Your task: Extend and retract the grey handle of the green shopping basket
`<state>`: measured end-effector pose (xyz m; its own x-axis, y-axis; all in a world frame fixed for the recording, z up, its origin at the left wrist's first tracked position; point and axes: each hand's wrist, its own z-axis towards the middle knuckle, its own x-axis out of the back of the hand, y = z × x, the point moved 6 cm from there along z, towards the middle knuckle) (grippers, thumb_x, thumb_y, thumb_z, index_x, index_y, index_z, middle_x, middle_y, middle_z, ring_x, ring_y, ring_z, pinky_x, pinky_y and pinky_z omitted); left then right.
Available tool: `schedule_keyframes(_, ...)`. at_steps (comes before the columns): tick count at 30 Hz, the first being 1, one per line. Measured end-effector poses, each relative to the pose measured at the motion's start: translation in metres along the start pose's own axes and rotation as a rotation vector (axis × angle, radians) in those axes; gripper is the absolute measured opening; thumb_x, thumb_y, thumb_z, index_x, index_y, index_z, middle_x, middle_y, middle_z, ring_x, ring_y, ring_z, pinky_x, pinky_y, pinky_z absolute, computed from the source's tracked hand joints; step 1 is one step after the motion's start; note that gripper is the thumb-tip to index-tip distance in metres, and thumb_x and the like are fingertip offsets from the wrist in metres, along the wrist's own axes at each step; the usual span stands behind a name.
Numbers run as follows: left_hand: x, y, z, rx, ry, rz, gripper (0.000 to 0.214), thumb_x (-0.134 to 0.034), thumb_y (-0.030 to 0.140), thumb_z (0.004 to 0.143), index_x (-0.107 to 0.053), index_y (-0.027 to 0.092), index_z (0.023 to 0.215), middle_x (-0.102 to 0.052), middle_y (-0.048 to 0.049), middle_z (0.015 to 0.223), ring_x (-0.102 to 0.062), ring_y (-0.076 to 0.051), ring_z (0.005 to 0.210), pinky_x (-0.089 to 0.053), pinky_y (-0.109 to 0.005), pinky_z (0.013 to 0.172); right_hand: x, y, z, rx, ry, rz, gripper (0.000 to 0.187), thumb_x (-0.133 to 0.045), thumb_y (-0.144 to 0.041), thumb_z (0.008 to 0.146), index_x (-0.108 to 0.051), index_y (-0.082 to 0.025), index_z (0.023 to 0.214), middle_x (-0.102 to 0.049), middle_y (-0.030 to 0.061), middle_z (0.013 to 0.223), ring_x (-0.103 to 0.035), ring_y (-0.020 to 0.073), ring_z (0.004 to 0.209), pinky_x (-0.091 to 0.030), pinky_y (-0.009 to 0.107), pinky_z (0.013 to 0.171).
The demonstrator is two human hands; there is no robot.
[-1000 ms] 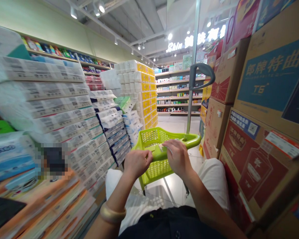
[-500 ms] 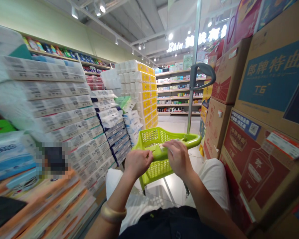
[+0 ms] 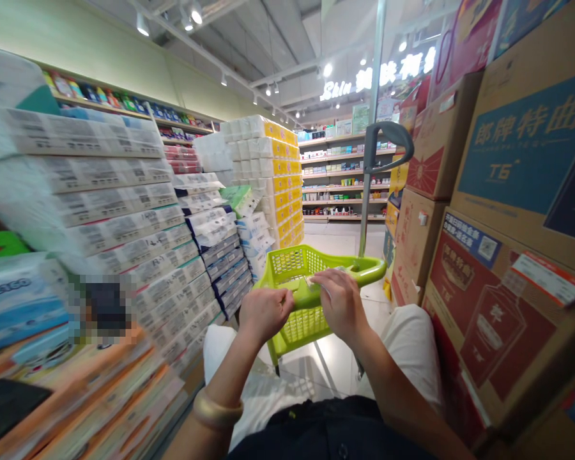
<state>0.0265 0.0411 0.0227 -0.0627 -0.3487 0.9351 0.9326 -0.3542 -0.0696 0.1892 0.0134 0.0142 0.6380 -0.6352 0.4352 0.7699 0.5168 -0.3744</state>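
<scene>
A lime-green plastic shopping cart (image 3: 311,322) with a perforated basket stands in front of my knees. My left hand (image 3: 267,313) is closed around the left part of its thick green handle (image 3: 306,295). Farther right, my right hand (image 3: 341,303) lies over the same handle with its fingers bent across the top. A small whitish patch shows by the right fingertips, and I cannot make out what it is. Part of the basket is hidden behind the handle and my hands. A gold bangle (image 3: 218,409) circles my left wrist.
Wrapped tissue packs (image 3: 119,211) are stacked high on the left. Yellow-and-white packs (image 3: 280,185) rise ahead. Cardboard cartons (image 3: 517,147) line the right side closely. A metal pole (image 3: 367,211) with a grey handle (image 3: 393,145) stands beyond the cart. Stocked shelves (image 3: 340,169) are at the back.
Almost nothing differs. Both hands keep their places on the cart's handle, and the view has shifted only very slightly.
</scene>
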Motion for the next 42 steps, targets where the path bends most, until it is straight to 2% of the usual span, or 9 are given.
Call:
schedule_keyframes(3,0.000,0.000,0.000,-0.005,0.002,0.007,0.052,-0.027,0.042,0.095,-0.071,0.022,0.076,-0.072,-0.0067,0.075,-0.064,-0.020,0.070,-0.032,-0.028,0.060,0.000,0.001,0.001,0.008,-0.012,0.018,0.032,-0.046,-0.008,0.085,-0.071,-0.024,0.099,-0.071,0.0036,0.105,-0.060,0.0204,0.104,-0.040,0.038,0.099)
schedule_keyframes(8,0.000,0.001,0.000,0.002,-0.003,0.013,0.053,-0.026,0.042,0.096,-0.070,0.022,0.076,-0.072,-0.0063,0.075,-0.064,-0.019,0.071,-0.032,-0.027,0.060,0.012,0.024,0.004,-0.117,0.076,-0.041,0.032,-0.047,-0.009,0.083,-0.071,-0.022,0.100,-0.070,0.0055,0.106,-0.059,0.0223,0.106,-0.041,0.041,0.099)
schedule_keyframes(10,0.000,0.001,0.000,0.005,-0.006,0.014,0.052,-0.026,0.042,0.095,-0.070,0.022,0.077,-0.072,-0.0063,0.076,-0.064,-0.019,0.072,-0.032,-0.027,0.060,0.009,0.018,0.004,-0.104,0.066,-0.043,0.032,-0.047,-0.008,0.083,-0.071,-0.022,0.099,-0.071,0.0056,0.105,-0.059,0.0223,0.105,-0.041,0.041,0.098)
schedule_keyframes(14,-0.001,0.001,0.000,-0.004,-0.006,0.023,0.052,-0.026,0.043,0.096,-0.070,0.022,0.077,-0.072,-0.0064,0.077,-0.064,-0.019,0.073,-0.033,-0.027,0.061,-0.004,-0.010,0.000,0.036,-0.018,0.018,0.032,-0.047,-0.007,0.085,-0.071,-0.024,0.098,-0.071,0.0038,0.104,-0.060,0.0205,0.106,-0.040,0.039,0.101)
schedule_keyframes(16,-0.001,0.001,0.000,-0.006,-0.001,0.027,0.052,-0.026,0.042,0.096,-0.070,0.022,0.076,-0.072,-0.0064,0.077,-0.064,-0.019,0.072,-0.033,-0.027,0.061,-0.006,-0.013,0.000,0.061,-0.029,0.035,0.032,-0.047,-0.008,0.085,-0.071,-0.024,0.099,-0.071,0.0031,0.105,-0.060,0.0200,0.106,-0.040,0.039,0.101)
schedule_keyframes(22,0.000,0.002,0.000,-0.004,0.016,0.023,0.052,-0.026,0.043,0.096,-0.070,0.022,0.076,-0.071,-0.0060,0.074,-0.063,-0.019,0.070,-0.030,-0.028,0.059,0.007,0.014,0.003,-0.085,0.075,-0.024,0.032,-0.048,-0.008,0.083,-0.071,-0.023,0.098,-0.071,0.0049,0.105,-0.059,0.0225,0.107,-0.040,0.041,0.099)
schedule_keyframes(29,0.000,0.002,0.000,-0.015,0.024,0.029,0.052,-0.027,0.041,0.096,-0.070,0.022,0.075,-0.072,-0.0065,0.075,-0.064,-0.020,0.071,-0.031,-0.029,0.060,-0.007,-0.017,0.002,0.047,-0.065,0.026,0.031,-0.048,-0.009,0.086,-0.071,-0.025,0.098,-0.071,0.0027,0.105,-0.060,0.0201,0.105,-0.040,0.038,0.101)
schedule_keyframes(36,0.000,0.003,0.000,-0.001,0.014,0.011,0.053,-0.026,0.043,0.095,-0.071,0.022,0.078,-0.071,-0.0068,0.074,-0.063,-0.020,0.070,-0.032,-0.028,0.060,0.003,0.009,0.008,-0.113,0.024,-0.072,0.031,-0.049,-0.007,0.083,-0.071,-0.023,0.098,-0.071,0.0045,0.105,-0.060,0.0222,0.105,-0.040,0.039,0.099)
schedule_keyframes(42,-0.001,0.004,0.001,-0.010,0.022,0.015,0.053,-0.026,0.042,0.095,-0.071,0.021,0.077,-0.072,-0.0073,0.074,-0.063,-0.020,0.070,-0.032,-0.029,0.061,-0.013,-0.021,0.011,0.054,-0.137,0.013,0.031,-0.050,-0.006,0.084,-0.070,-0.025,0.099,-0.072,0.0016,0.106,-0.062,0.0182,0.104,-0.039,0.035,0.100)
